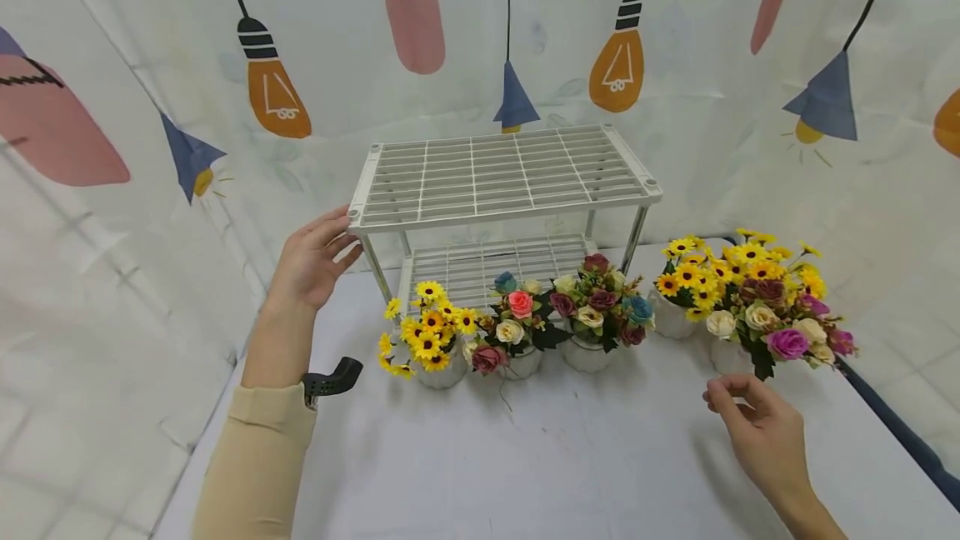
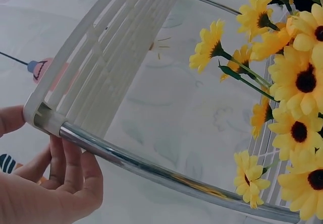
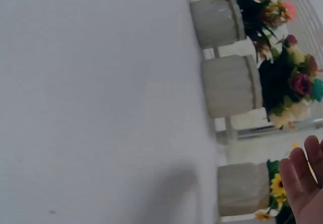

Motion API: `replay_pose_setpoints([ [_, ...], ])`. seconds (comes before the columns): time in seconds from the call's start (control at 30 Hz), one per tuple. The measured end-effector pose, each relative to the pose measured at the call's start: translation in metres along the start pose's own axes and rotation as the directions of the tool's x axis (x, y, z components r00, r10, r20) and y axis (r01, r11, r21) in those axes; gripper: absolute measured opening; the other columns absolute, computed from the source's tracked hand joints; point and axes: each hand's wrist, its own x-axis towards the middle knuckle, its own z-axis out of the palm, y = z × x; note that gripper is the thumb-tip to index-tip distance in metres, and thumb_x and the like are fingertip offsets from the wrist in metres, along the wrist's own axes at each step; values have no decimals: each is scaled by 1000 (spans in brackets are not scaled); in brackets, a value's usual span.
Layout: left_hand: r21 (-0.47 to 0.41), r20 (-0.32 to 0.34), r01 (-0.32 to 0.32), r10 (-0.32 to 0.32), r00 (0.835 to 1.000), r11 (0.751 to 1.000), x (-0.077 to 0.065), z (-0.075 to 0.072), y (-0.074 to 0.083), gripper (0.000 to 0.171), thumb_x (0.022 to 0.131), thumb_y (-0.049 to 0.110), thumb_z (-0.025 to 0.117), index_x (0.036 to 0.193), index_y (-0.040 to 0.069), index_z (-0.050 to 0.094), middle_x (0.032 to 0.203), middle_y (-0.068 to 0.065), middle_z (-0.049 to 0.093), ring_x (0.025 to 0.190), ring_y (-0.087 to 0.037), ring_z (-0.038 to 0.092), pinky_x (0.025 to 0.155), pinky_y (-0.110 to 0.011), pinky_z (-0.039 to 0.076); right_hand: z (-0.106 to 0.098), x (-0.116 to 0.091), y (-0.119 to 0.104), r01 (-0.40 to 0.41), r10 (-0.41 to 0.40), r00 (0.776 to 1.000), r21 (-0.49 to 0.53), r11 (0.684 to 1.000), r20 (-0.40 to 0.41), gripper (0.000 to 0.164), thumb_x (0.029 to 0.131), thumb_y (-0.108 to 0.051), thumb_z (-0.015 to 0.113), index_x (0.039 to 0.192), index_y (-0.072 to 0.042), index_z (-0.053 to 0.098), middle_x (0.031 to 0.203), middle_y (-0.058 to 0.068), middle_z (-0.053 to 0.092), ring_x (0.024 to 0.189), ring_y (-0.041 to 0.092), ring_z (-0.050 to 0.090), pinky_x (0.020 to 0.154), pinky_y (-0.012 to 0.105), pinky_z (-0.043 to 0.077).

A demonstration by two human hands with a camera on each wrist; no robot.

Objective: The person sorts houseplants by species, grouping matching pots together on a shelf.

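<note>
Hand positions at the two-tier rack [image 1: 495, 216]

The white rack stands at the back of the bench [image 1: 562, 448], behind a row of three flowerpots. Its slatted top shelf [image 1: 517, 173] sits above the lower shelf [image 1: 480, 265] on metal posts.

Left hand [image 1: 318, 261]: grips the near left corner of the top shelf. The thumb bears on the outer corner; the fingers [image 2: 73, 168] curl beneath it, beside the metal post [image 2: 126, 158].

Right hand [image 1: 765, 432]: held above the bench, just in front of the mixed-rose pot [image 1: 787, 332]. The fingers lie close together and loosely bent, thumb near the index finger; whether their tips touch cannot be told.

Row, left to right: yellow daisy pot [image 1: 431, 336], coral-rose pot [image 1: 519, 319] and burgundy-rose pot [image 1: 596, 311]. The last two stand side by side.

Right group: a second yellow pot [image 1: 673, 319] stands left of the mixed-rose pot; further yellow flowers [image 1: 761, 261] show behind.

Background: a pale sheet [image 1: 337, 23] printed with hanging lamps.
</note>
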Motion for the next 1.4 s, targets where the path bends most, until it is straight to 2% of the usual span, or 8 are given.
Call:
replay_pose_setpoints([
  [0.13, -16, -9, 5, -5, 1000, 1000, 1, -1, -1, 22, 100, 14, 70, 120, 9, 73, 114, -1, 71, 106, -18, 61, 98, -35, 43, 4, -2, 7, -204, 204, 979, 51, 978, 3, 15, 101, -7, 66, 110, 4, 62, 94, -4, 67, 83, 1, 65, 71, 13, 53],
  [0.3, -6, -18, 8, -8, 1000, 1000, 1, -2, -1, 21, 99, 14, 71, 119, 9, 74, 113, 0, 72, 108, -19, 62, 99, -35, 43, 7, -2, 17, -460, 472, 878, 138, 877, -79, 28, 100, -12, 69, 121, -10, 50, 110, -7, 52, 97, -2, 52, 74, 6, 45],
  [0.5, 7, -15, 1, -1, 1000, 1000, 2, -2, 0, 24, 100, 15, 70, 123, 8, 73, 117, -2, 72, 111, -19, 61, 99, -36, 42, 15, 0, 28, -566, 615, 781, 297, 769, -105, 65, 98, -14, 71, 145, -15, 27, 142, 2, 34, 136, 14, 36, 96, 12, 41],
  [0.63, 4, -30, 5, -5, 1000, 1000, 3, -2, -1, 26, 99, 16, 72, 123, 7, 73, 120, -3, 70, 110, -19, 62, 99, -36, 43, 22, 3, 34, -554, 609, 788, 322, 767, -94, 88, 100, -17, 68, 160, -8, 4, 165, 13, 7, 155, 17, 4, 122, 34, 16],
  [0.83, -5, -46, 18, -18, 999, 1000, 3, -1, -1, 22, 98, 14, 72, 120, 8, 74, 125, -6, 68, 108, -19, 63, 98, -35, 44, 28, 7, 42, -502, 554, 824, 295, 813, -122, 96, 98, -13, 70, 164, -15, -1, 170, 9, 2, 155, 16, -3, 122, 47, 5],
  [1.03, -7, -45, 4, -5, 999, 1000, 5, 2, 2, 24, 98, 14, 73, 120, 7, 74, 117, -4, 71, 107, -19, 64, 97, -35, 45, 28, 20, 48, -487, 532, 834, 257, 835, -147, 99, 97, -18, 71, 164, -19, -2, 169, 7, 4, 154, 15, 2, 122, 38, 5],
  [1.27, -12, -39, 1, -2, 999, 1000, 5, 1, 1, 22, 100, 13, 70, 121, 7, 74, 117, -3, 70, 109, -20, 61, 98, -35, 44, 21, 35, 55, -509, 592, 793, 380, 772, -142, 107, 95, -14, 71, 162, -21, -12, 169, 2, -8, 151, 4, -4, 115, 19, -6],
  [1.4, -20, -41, 5, -6, 999, 1000, 5, 1, 0, 19, 99, 12, 70, 117, 8, 75, 114, -3, 70, 106, -20, 61, 98, -35, 44, 21, 42, 58, -478, 584, 795, 421, 771, -165, 108, 94, -11, 72, 161, -19, -12, 169, 0, -6, 150, 1, -1, 114, 15, -5],
])
